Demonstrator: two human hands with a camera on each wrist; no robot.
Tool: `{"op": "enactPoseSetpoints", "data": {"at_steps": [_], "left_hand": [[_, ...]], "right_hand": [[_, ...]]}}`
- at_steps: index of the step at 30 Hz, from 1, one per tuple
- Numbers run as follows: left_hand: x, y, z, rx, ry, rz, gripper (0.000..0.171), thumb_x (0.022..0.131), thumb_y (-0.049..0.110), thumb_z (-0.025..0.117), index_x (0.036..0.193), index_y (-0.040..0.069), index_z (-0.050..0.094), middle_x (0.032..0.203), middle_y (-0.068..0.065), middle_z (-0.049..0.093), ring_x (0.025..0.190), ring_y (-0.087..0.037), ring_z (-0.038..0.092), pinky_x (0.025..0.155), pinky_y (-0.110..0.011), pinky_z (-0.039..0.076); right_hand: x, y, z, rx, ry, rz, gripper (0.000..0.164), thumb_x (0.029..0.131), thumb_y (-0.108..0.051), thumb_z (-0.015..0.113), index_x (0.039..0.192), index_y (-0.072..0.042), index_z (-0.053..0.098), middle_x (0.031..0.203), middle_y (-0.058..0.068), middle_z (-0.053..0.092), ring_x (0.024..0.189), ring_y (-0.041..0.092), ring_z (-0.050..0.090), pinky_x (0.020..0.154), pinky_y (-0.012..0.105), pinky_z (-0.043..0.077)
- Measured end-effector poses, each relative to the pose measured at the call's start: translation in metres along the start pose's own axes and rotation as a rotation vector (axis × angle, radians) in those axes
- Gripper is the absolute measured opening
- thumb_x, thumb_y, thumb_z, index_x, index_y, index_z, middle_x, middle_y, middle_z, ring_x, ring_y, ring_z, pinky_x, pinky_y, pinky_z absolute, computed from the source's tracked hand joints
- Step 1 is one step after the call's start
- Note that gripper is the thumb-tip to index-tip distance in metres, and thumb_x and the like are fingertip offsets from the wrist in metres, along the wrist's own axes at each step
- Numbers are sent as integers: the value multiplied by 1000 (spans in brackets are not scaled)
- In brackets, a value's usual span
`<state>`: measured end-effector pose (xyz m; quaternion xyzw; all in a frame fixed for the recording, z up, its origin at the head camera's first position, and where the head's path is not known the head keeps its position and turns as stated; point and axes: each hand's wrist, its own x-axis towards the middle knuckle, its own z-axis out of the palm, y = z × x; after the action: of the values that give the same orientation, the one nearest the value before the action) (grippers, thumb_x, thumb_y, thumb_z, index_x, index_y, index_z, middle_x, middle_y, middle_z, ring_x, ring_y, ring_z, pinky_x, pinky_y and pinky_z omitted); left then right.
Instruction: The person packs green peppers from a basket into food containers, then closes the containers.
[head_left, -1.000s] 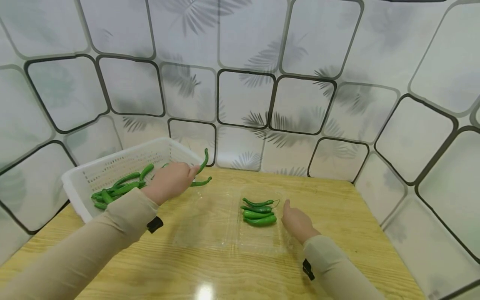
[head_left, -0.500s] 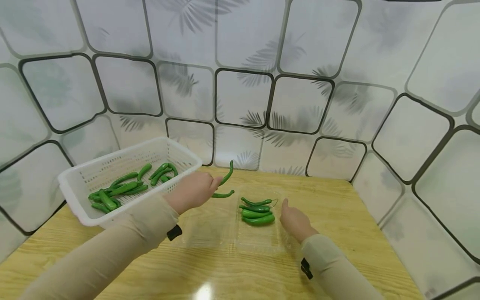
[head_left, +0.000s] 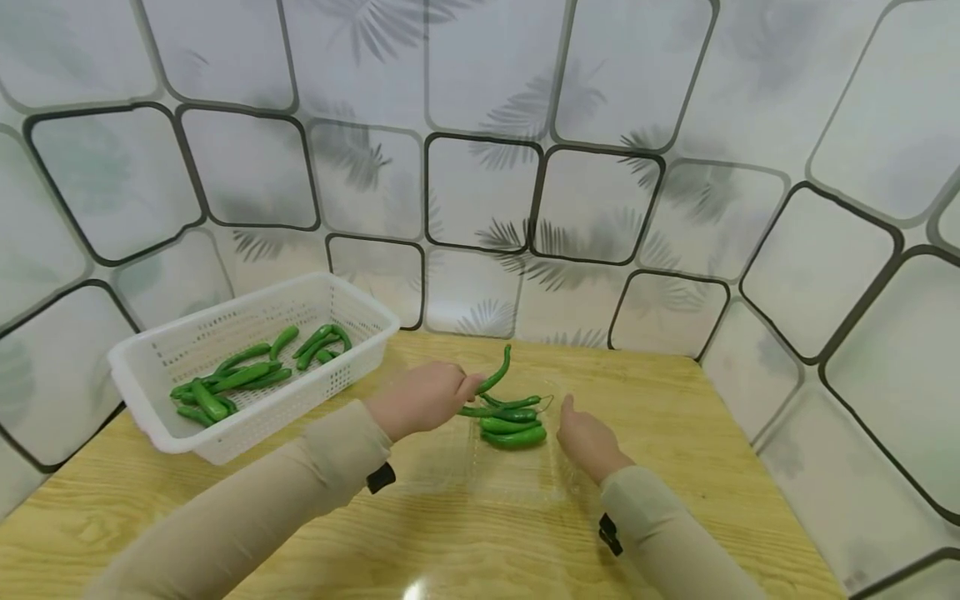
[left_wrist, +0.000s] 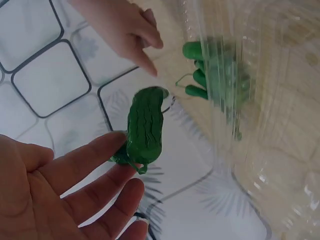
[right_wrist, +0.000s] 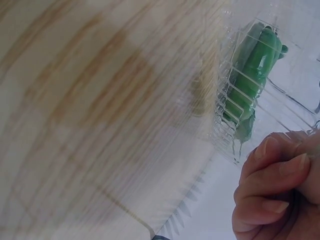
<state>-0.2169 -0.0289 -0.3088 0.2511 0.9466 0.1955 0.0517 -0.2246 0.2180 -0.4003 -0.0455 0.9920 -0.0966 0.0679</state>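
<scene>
My left hand pinches a curved green chili pepper and a second green pepper over the left part of a clear plastic box. In the left wrist view, the held pepper is seen end-on at the fingertips, partly covering the other. Several green peppers lie side by side in the box. At its right edge my right hand stays close against the rim. Curled fingers show below the clear wall in the right wrist view; whether they pinch the rim cannot be made out.
A white perforated basket with several more green peppers stands at the left on the wooden table. The box's clear lid lies folded out to its left. A patterned wall covering rises behind the table.
My left hand has carried the two peppers from beside the basket rightward to the box. My right hand has kept its place at the box's right edge.
</scene>
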Motion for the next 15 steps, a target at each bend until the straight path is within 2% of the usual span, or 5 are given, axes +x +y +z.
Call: {"op": "enactPoseSetpoints", "data": {"at_steps": [2, 6, 11, 15], "left_hand": [[2, 2, 6, -8, -25, 30, 47, 103, 36, 32, 93, 11, 71, 90, 3, 68, 85, -15, 64, 80, -36, 50], [7, 5, 17, -12, -84, 82, 46, 103, 34, 33, 92, 10, 71, 87, 3, 67, 79, -13, 63, 81, -35, 49], [13, 9, 30, -26, -160, 109, 45, 103, 33, 33, 92, 11, 71, 88, 1, 68, 76, -11, 62, 81, -34, 49], [17, 10, 40, -28, -194, 121, 46, 102, 35, 34, 93, 10, 71, 89, 3, 69, 82, -12, 64, 83, -34, 49]], "right_hand": [[0, 0, -1, 3, -2, 1, 61, 95, -7, 48, 143, 12, 16, 51, 4, 46, 42, 12, 29, 41, 26, 24], [0, -1, -1, 2, -6, 8, 61, 95, -8, 48, 143, 11, 16, 52, 4, 47, 42, 12, 30, 42, 26, 25], [-2, -1, -2, 9, -8, 11, 62, 95, -7, 48, 144, 10, 15, 50, 2, 45, 41, 11, 28, 41, 26, 23], [-3, -1, -2, 14, 2, -1, 61, 95, -6, 48, 143, 11, 16, 49, 2, 43, 41, 11, 27, 42, 26, 22]]}}
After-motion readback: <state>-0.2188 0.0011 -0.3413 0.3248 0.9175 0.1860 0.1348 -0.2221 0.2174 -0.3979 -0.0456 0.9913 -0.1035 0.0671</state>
